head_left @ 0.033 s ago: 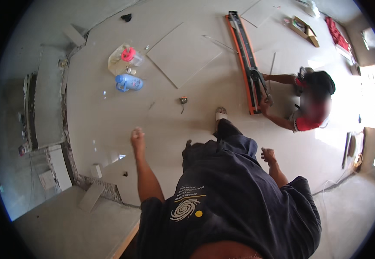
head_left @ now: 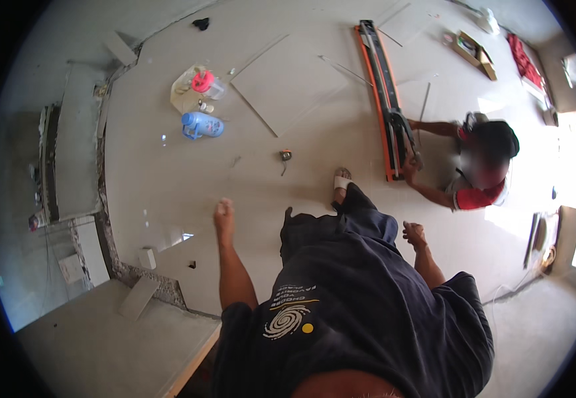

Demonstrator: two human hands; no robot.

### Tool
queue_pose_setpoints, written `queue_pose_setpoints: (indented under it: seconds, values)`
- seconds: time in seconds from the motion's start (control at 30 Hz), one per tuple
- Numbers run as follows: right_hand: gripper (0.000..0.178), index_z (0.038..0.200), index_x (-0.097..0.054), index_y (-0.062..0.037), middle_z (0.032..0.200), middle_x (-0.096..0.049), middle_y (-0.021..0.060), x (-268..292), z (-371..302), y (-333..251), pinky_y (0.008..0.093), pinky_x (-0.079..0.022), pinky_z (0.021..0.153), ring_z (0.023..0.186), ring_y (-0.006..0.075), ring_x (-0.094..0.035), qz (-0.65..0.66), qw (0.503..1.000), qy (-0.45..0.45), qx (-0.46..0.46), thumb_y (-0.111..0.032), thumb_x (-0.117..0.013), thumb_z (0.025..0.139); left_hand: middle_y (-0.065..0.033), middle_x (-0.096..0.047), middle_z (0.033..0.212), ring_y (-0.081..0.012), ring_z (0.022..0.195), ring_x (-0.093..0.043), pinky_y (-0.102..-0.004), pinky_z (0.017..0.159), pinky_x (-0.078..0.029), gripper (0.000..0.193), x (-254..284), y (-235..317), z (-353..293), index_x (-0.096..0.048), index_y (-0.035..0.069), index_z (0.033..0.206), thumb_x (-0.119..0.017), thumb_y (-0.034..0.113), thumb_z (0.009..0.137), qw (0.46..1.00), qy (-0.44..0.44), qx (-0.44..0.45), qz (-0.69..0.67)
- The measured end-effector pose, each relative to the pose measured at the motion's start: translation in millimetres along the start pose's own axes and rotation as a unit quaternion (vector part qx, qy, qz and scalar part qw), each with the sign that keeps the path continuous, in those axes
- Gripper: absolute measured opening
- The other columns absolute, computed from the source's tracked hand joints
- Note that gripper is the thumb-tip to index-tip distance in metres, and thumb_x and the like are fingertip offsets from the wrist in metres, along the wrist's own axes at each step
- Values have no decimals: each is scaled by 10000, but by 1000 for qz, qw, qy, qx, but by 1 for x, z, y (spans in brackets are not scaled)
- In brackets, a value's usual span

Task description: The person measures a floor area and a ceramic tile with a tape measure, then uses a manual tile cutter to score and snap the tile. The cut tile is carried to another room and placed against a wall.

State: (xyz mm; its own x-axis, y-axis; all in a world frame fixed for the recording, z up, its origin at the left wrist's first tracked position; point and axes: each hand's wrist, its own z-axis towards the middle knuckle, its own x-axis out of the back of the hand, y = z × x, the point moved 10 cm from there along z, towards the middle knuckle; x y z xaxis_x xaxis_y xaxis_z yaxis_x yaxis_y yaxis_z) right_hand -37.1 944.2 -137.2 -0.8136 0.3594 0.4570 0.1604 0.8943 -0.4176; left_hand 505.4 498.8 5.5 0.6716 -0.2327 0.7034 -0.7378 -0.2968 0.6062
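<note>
My left hand [head_left: 223, 212] hangs over the pale tiled floor, with no thing seen in it. Its fingers are foreshortened and blurred. On my right side, my right hand [head_left: 414, 233] is held low, its fingers loosely bent and apart, holding nothing. Both hands are apart from everything around them. A tape measure [head_left: 286, 155] lies on the floor ahead, a short piece of its blade out. Farther right is a long orange and black tile cutter [head_left: 382, 99]. A co-worker [head_left: 487, 159] crouches beside it with both hands at its handle end.
A blue jug [head_left: 201, 125] and a pink-lidded bottle [head_left: 208, 85] stand at the left. Beyond them lies a large loose tile [head_left: 284, 86]. An open cardboard box [head_left: 475, 56] and red cloth [head_left: 523, 58] are at the far right. A broken floor edge [head_left: 105, 232] runs along the left.
The whole view has shifted slightly. My left hand has come a little back toward me and to the right. The co-worker stays at the tile cutter.
</note>
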Motion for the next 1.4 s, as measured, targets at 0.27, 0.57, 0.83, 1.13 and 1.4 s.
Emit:
queue_pose_setpoints:
  seconds: [0.27, 0.57, 0.83, 1.13, 1.4]
  values:
    - [372, 884, -648, -20, 721, -625, 163, 41, 69, -293, 373, -451, 657, 692, 224, -612, -37, 976, 43, 209, -366, -514, 869, -184, -564, 632, -349, 581, -575, -462, 542, -464, 280, -156, -160, -137, -548, 53, 1006, -466, 297, 895, 905, -159, -183, 350]
    - [435, 709, -639, -4, 637, -612, 96, -47, 58, -180, 324, -455, 557, 583, 165, -571, -131, 991, -19, 11, -420, -580, 819, -89, -537, 630, -224, 534, -529, -386, 487, -448, 332, -96, -133, 56, -575, 65, 893, -491, 386, 898, 948, -227, 35, 219]
    - [448, 801, -647, 11, 713, -629, 146, -61, 50, -203, 375, -469, 686, 711, 235, -619, -4, 997, 27, -68, -418, -522, 835, -157, -618, 1031, -269, 934, -622, -356, 801, -480, 503, -9, 183, 320, -519, -55, 1174, -464, 383, 931, 994, -60, -49, -78]
    - [467, 938, -636, 38, 731, -626, 131, -38, 62, -277, 345, -466, 691, 711, 221, -608, 95, 993, 71, 25, -407, -513, 866, -165, -621, 1060, -241, 846, -641, -324, 764, -490, 527, -138, 148, 271, -527, -36, 1192, -516, 402, 899, 967, -238, 34, 79]
    - [435, 876, -645, 28, 710, -637, 123, -20, 61, -165, 341, -485, 659, 668, 200, -627, 60, 993, 22, -98, -392, -537, 843, -184, -633, 1023, -237, 840, -641, -333, 772, -490, 526, -195, 154, 165, -532, -42, 1191, -492, 394, 900, 942, -312, 49, 111]
